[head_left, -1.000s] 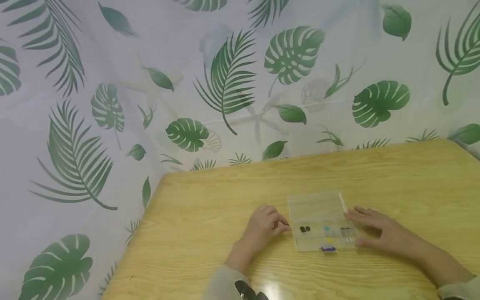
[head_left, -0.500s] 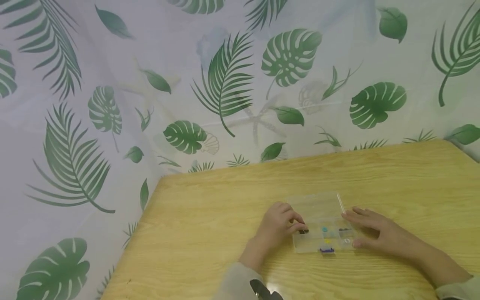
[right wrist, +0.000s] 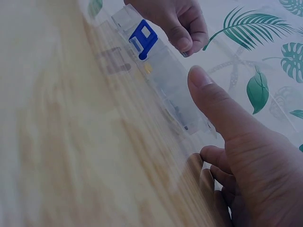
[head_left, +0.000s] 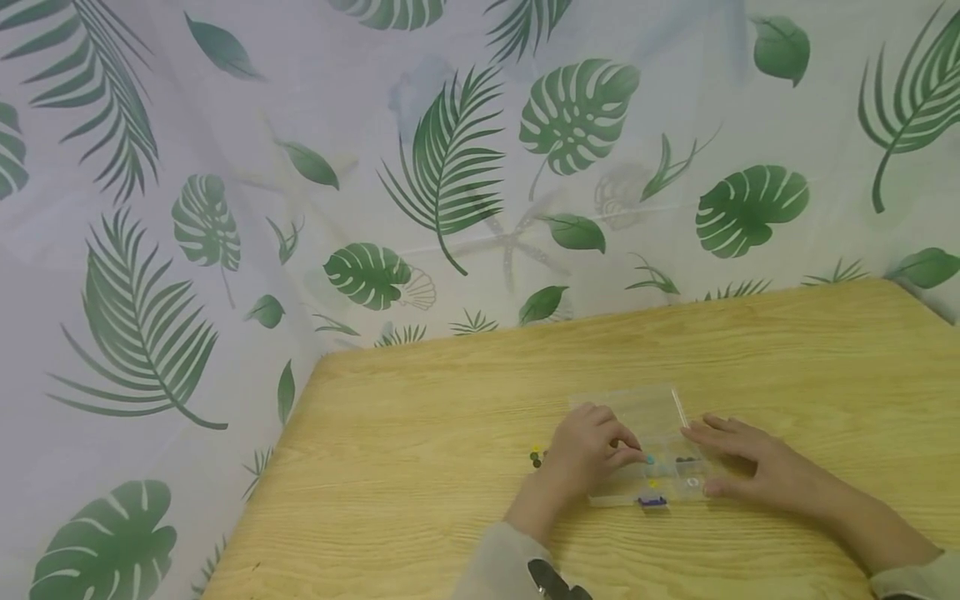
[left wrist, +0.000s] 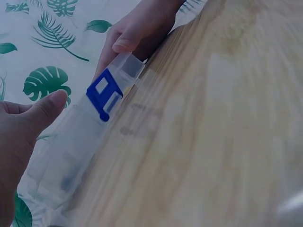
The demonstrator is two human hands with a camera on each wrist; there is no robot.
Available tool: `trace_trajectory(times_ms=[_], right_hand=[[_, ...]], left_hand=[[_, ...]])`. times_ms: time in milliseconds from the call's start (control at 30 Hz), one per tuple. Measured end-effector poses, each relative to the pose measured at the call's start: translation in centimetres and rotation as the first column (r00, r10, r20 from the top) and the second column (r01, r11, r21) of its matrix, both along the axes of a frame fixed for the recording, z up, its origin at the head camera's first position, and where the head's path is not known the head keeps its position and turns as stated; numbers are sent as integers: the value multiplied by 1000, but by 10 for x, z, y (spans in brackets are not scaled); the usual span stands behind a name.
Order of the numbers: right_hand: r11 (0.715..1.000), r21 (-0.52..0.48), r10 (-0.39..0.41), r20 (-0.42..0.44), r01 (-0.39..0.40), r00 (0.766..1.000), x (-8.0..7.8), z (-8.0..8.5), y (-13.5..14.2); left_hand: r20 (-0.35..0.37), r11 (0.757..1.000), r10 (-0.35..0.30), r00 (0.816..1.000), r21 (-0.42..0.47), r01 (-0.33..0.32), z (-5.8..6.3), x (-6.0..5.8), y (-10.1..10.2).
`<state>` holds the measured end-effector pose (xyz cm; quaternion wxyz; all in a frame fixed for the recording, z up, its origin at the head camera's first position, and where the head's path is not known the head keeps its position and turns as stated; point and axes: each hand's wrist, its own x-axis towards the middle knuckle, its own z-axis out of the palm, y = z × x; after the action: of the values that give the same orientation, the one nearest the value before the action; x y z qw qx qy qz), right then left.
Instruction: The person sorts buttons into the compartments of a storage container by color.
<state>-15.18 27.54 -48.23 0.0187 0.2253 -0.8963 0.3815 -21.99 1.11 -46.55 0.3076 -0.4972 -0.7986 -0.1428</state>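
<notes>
A clear plastic compartment box (head_left: 622, 487) with a blue latch (head_left: 653, 502) lies on the table, lid raised at the back. My left hand (head_left: 588, 446) reaches over its left compartments, thumb and forefinger together. At those fingertips a small dark-greenish piece (right wrist: 184, 54) shows, its kind too small to tell. A teal piece (head_left: 649, 459) sits in a compartment beside the fingertips. My right hand (head_left: 765, 462) rests at the box's right end, fingers fairly straight and thumb apart. Yellow (head_left: 653, 483), dark (head_left: 685, 459) and white ring-like (head_left: 693, 482) pieces lie in other compartments.
Several small loose pieces (head_left: 536, 457), yellow, green and dark, lie on the wooden table (head_left: 420, 467) left of the box, partly hidden by my left hand. A leaf-patterned cloth (head_left: 465, 208) hangs along the table's back and left edges.
My left hand has moved right, from beside the box to over its compartments, past the two dark pieces. Loose pieces on the table have come into view. My right hand stays at the box.
</notes>
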Motion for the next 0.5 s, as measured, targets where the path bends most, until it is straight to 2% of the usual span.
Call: trace_trajectory(times_ms=[100, 233, 500], right_hand=[[1000, -1, 3, -12, -3, 1000, 0, -1, 0], [1000, -3, -1, -8, 1, 1000, 0, -1, 0], [1000, -3, 9, -25, -9, 1000, 0, 0, 0]], left_hand=[[6, 1000, 10, 1000, -28, -10, 1, 2, 5], [52, 998, 36, 998, -61, -33, 4, 5, 12], [102, 985, 126, 987, -130, -112, 10, 12, 27]])
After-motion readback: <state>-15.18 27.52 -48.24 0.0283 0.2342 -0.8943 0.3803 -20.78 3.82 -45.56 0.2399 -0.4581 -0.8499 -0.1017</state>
